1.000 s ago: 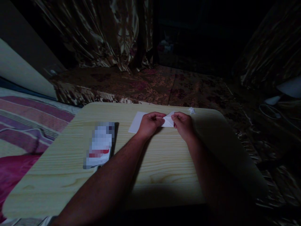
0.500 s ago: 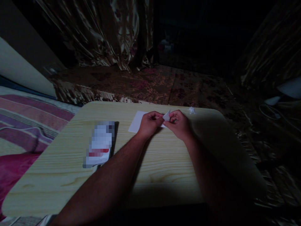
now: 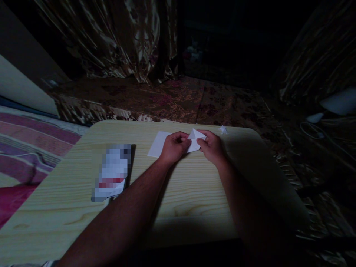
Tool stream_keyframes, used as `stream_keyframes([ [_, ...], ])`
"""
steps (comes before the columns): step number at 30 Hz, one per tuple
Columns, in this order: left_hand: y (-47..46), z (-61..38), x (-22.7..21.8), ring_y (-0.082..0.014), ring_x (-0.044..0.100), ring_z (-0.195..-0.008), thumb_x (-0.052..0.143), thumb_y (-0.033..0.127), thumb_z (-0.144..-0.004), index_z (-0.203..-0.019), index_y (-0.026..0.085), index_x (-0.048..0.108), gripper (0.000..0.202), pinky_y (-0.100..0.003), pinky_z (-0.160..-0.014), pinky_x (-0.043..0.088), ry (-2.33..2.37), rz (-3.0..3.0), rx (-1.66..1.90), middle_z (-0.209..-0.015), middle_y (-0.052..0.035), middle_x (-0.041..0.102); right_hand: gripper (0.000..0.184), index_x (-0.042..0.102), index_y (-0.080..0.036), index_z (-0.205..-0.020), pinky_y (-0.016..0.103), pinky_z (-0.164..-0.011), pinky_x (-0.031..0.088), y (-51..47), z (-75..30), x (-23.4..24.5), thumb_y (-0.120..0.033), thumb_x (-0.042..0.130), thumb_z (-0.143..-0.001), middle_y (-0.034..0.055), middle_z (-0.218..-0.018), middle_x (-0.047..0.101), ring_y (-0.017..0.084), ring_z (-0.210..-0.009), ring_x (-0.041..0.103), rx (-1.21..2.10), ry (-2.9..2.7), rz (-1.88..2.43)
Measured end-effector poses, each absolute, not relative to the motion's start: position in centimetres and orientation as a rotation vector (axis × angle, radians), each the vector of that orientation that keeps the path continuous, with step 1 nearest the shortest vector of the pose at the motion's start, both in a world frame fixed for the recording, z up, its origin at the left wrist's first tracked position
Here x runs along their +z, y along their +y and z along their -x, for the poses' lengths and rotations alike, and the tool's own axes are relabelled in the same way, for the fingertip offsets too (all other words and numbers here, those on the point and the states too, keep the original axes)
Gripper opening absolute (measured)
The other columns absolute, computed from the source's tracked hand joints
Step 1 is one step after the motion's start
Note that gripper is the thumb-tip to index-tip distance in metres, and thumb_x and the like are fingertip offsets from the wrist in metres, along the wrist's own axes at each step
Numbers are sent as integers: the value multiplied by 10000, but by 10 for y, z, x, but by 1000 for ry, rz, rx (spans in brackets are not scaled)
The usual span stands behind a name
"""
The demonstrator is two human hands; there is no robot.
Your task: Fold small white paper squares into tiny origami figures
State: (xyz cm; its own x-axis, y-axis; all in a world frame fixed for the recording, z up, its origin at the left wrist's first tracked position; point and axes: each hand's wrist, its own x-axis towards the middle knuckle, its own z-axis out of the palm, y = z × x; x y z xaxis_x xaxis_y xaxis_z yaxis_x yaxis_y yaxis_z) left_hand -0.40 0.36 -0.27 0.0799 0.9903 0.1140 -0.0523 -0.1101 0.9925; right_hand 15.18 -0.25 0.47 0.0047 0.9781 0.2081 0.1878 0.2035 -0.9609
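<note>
A small folded piece of white paper [image 3: 195, 134] is held between my two hands, just above the table. My left hand [image 3: 174, 147] pinches its left side with thumb and fingers. On the right side, the thumb of my right hand [image 3: 213, 145] presses on the paper while the fingers lie behind it. Flat on the table, partly covered by my left hand, is a white paper sheet [image 3: 157, 144]. Beyond my right hand, near the far edge, sits a small white folded paper star [image 3: 223, 129].
The light wooden table [image 3: 178, 189] has rounded corners. On its left lies a flat object [image 3: 112, 172], blurred out by pixels. A striped bed cover [image 3: 25, 142] is at the left, a patterned cloth ledge [image 3: 155, 98] behind, and a white lamp-like object [image 3: 338, 102] at the right.
The folded paper has been turned and opened out between my fingers, so more of its white face shows. The whole view has shifted slightly.
</note>
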Motion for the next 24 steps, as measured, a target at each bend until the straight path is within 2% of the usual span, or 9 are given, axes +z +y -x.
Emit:
stream_keyframes([
  [7,4,5,-3,-81,457,-486,697,338,-685,-806,142,668,232,-203,-471,350,990,-1335,1252,-603,11,575,232,641,-158,-918,192,-365,345,0,-163,3,-273,586,-724,-25,-529,589,98,-403,498,1046,-1458,1215],
  [17,6,9,-1,-104,533,-557,727,302,-672,-839,142,684,235,-216,-529,389,899,-1242,1220,-687,-26,657,226,679,-159,-879,225,-442,478,2,-165,1,-278,641,-691,30,-746,687,128,-533,616,1304,-1285,974],
  [24,7,10,-1,-121,559,-566,713,258,-660,-801,139,704,185,-236,-547,404,886,-1181,1207,-682,-30,668,107,669,-162,-741,245,-484,493,2,-165,-1,-177,598,-663,11,-644,655,120,-495,590,1354,-1232,970],
])
